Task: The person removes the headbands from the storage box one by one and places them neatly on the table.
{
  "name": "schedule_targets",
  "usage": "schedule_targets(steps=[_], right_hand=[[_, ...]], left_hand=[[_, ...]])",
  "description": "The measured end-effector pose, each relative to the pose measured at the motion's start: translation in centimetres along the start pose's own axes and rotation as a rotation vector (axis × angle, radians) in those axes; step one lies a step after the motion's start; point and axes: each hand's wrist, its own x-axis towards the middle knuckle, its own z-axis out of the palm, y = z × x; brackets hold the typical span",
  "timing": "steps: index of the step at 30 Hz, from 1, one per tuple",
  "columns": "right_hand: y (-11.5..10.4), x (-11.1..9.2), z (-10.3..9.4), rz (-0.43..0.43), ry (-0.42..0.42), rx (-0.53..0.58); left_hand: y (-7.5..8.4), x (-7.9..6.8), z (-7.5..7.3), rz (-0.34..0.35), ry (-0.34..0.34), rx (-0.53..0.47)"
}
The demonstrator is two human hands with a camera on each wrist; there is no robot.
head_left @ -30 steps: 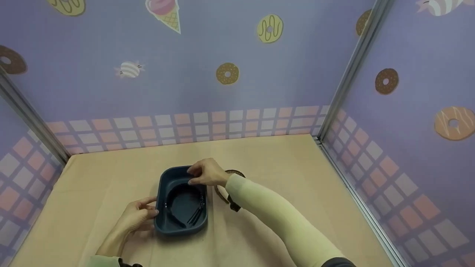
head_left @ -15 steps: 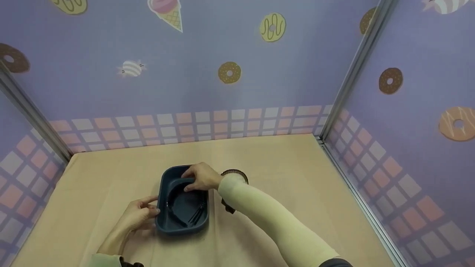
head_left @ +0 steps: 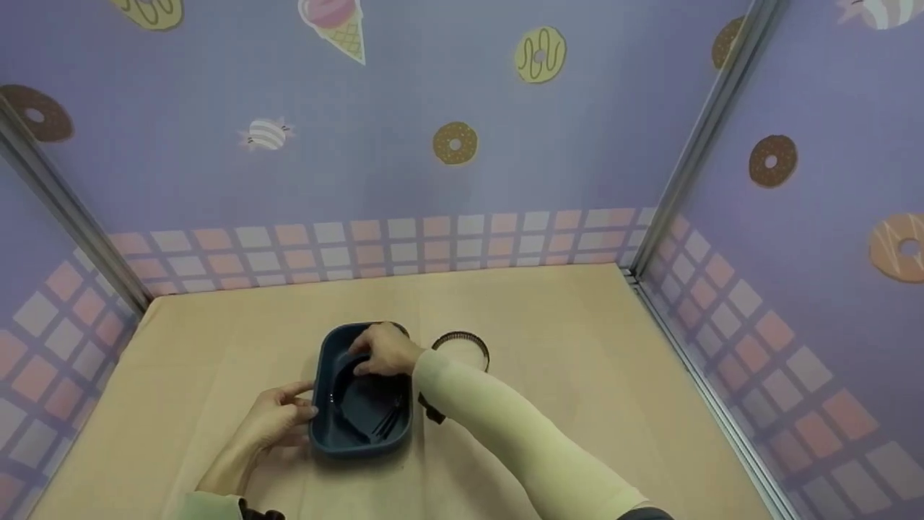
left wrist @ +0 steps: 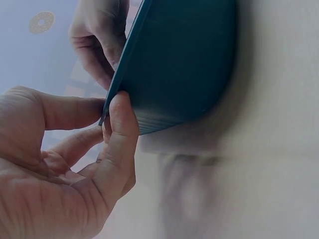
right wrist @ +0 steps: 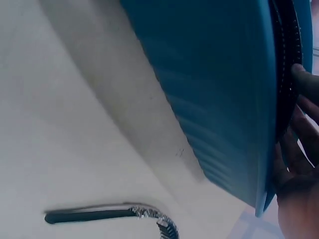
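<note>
- A blue box is set on the pale table, a bit to the left, with its long sides running from near to far.
- The left side of the box is held by the left hand. Its rim is pinched between the thumb and fingers.
- A black band, bent round like a big loop, is laid inside the box. Its round part is at the far end.
- That far part is pinched by the right hand, with the thumb on the inner side and fingers on the outer side. How hard it is squeezed cannot be told.
- Some thin dark prongs are seen in the box, at the near right. It cannot be told if they are part of the black band or some other thing.
- A second band is seen outside, on the table to the right of the box. It is not touched by the fingers, and some of it is hidden by the right sleeve.
- The work looks partly done: one band is inside the box, but it has not been let go of.
- What seems to be left is the second band, which is not in the box.
</note>
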Motion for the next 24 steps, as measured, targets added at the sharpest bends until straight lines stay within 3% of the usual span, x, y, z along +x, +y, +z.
schedule_targets(steps=[10, 24], right_hand=[[-0.3, 0.2, 1.2, 0.009, 0.011, -0.028], [-0.2, 0.1, 0.4, -0.069, 0.019, 0.027]], left_hand=[[0.2, -0.1, 0.3, -0.004, -0.004, -0.005], [0.1, 0.3, 0.0, -0.007, 0.001, 0.008]])
